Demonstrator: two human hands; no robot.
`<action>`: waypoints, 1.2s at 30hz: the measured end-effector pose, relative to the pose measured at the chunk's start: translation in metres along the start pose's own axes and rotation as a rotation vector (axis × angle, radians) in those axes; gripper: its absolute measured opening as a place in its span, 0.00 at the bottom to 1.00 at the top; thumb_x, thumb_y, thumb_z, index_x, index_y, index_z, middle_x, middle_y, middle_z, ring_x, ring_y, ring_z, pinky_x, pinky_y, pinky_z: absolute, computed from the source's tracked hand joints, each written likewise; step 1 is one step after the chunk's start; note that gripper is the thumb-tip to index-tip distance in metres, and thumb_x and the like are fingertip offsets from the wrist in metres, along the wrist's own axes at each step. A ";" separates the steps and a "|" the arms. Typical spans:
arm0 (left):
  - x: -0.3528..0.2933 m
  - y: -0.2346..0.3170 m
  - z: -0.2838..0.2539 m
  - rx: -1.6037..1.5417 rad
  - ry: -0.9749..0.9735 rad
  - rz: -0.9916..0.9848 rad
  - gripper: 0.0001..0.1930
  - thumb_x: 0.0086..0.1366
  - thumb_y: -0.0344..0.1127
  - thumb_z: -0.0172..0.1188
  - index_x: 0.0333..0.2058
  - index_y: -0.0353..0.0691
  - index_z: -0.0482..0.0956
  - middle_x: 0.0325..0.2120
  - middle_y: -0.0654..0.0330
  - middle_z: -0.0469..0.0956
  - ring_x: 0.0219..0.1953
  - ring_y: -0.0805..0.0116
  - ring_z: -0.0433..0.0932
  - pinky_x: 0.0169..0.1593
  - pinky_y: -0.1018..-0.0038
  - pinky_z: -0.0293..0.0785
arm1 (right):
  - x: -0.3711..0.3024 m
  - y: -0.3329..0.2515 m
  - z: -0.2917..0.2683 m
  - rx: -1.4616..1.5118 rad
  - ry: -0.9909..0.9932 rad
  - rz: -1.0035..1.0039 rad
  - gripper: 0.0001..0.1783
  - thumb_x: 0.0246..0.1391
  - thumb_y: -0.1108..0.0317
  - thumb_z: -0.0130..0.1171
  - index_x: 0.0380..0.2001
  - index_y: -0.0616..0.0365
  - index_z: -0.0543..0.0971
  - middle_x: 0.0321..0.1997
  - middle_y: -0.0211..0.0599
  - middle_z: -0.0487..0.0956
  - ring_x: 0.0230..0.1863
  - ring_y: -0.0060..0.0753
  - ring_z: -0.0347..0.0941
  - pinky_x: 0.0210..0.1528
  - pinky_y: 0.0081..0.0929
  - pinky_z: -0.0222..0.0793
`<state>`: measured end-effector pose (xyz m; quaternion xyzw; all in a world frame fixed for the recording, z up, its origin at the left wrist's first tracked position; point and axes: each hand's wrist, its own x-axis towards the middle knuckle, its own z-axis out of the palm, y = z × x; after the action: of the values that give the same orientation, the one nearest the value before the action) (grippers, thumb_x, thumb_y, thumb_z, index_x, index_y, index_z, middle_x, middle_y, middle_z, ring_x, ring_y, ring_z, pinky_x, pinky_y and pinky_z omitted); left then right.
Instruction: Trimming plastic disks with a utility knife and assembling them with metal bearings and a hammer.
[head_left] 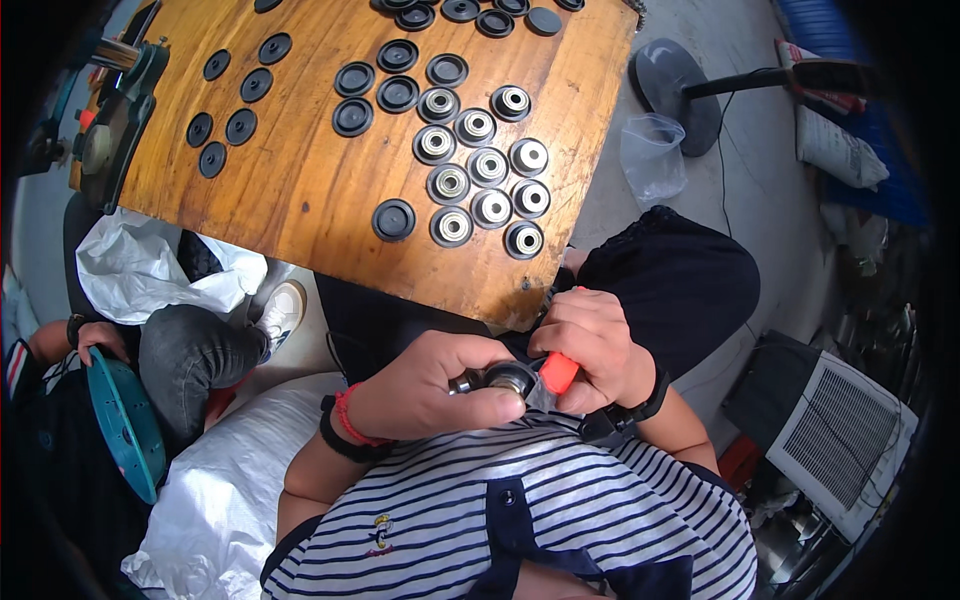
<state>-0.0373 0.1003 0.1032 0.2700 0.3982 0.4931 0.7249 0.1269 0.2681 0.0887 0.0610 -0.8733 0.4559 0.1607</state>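
Observation:
Close in front of my striped shirt, my left hand point(430, 390) is closed on a black round part with a shiny metal bearing point(512, 378), the thumb pressing on its near side. A second bit of metal shows between the fingers. My right hand point(592, 345) grips a bright orange tool point(560, 373) right beside the part; its working end is too small and blurred to make out. On the wooden table ahead stand several black discs with metal bearings point(487, 167) in a cluster. Plain black discs point(393, 219) lie left of them and farther back.
The wooden table's point(300, 200) near corner is just beyond my hands. To the left a co-worker's hand point(100, 338) holds a teal round plate point(125, 425). White sacks point(230, 480) lie beside me. A plastic bag point(652, 155), stand base point(672, 85) and grey grille point(840, 430) are at right.

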 end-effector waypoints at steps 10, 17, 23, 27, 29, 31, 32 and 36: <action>-0.011 0.016 -0.019 0.277 0.048 -0.014 0.14 0.57 0.38 0.70 0.34 0.33 0.79 0.24 0.64 0.75 0.25 0.78 0.71 0.30 0.79 0.66 | 0.018 0.008 -0.022 -0.047 0.273 0.548 0.22 0.64 0.53 0.50 0.43 0.64 0.76 0.32 0.42 0.76 0.32 0.37 0.75 0.36 0.27 0.70; -0.023 0.037 -0.083 0.713 0.813 -0.034 0.20 0.65 0.49 0.60 0.29 0.35 0.76 0.16 0.66 0.67 0.21 0.78 0.64 0.25 0.76 0.60 | 0.076 0.077 -0.051 -0.623 0.308 0.667 0.20 0.59 0.67 0.53 0.52 0.69 0.70 0.42 0.52 0.73 0.44 0.54 0.72 0.47 0.38 0.68; 0.005 0.055 -0.076 1.106 0.823 -0.032 0.22 0.64 0.50 0.60 0.23 0.33 0.74 0.13 0.56 0.66 0.17 0.66 0.64 0.23 0.70 0.61 | 0.110 0.082 -0.052 -0.794 0.208 0.488 0.19 0.51 0.74 0.58 0.48 0.68 0.73 0.44 0.55 0.73 0.47 0.56 0.70 0.50 0.42 0.68; 0.005 0.057 -0.088 1.103 0.853 0.052 0.23 0.61 0.51 0.62 0.21 0.35 0.73 0.13 0.56 0.68 0.16 0.66 0.65 0.23 0.70 0.62 | 0.107 0.064 -0.037 -0.683 0.268 0.301 0.17 0.51 0.77 0.58 0.46 0.64 0.76 0.48 0.47 0.75 0.47 0.51 0.70 0.51 0.40 0.66; -0.002 0.053 -0.096 1.076 0.864 0.038 0.23 0.61 0.51 0.63 0.21 0.35 0.73 0.12 0.57 0.67 0.16 0.67 0.66 0.23 0.70 0.61 | 0.100 0.061 -0.034 -0.669 0.155 0.307 0.16 0.50 0.77 0.58 0.45 0.63 0.77 0.48 0.46 0.75 0.47 0.50 0.70 0.51 0.40 0.66; -0.009 0.051 -0.100 1.049 0.874 0.022 0.23 0.61 0.51 0.63 0.21 0.35 0.73 0.11 0.58 0.67 0.16 0.68 0.66 0.23 0.70 0.61 | 0.098 0.056 -0.029 -0.677 0.120 0.300 0.16 0.49 0.78 0.59 0.44 0.62 0.77 0.48 0.45 0.75 0.48 0.49 0.70 0.51 0.40 0.66; -0.011 0.052 -0.101 1.057 0.896 -0.023 0.23 0.63 0.52 0.61 0.24 0.35 0.74 0.14 0.59 0.70 0.16 0.69 0.67 0.22 0.71 0.62 | 0.097 0.054 -0.029 -0.676 0.130 0.301 0.16 0.49 0.78 0.59 0.44 0.61 0.77 0.48 0.44 0.75 0.48 0.49 0.70 0.51 0.40 0.66; -0.023 0.043 -0.088 0.050 0.651 0.221 0.29 0.69 0.58 0.47 0.42 0.32 0.75 0.33 0.55 0.78 0.25 0.68 0.75 0.28 0.74 0.70 | 0.106 0.019 -0.020 -0.540 0.177 0.198 0.16 0.47 0.77 0.60 0.42 0.61 0.78 0.45 0.42 0.76 0.45 0.46 0.71 0.48 0.38 0.67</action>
<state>-0.1375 0.0946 0.0965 0.1577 0.5889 0.6190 0.4952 0.0270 0.2993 0.1203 -0.1093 -0.9472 0.2240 0.2015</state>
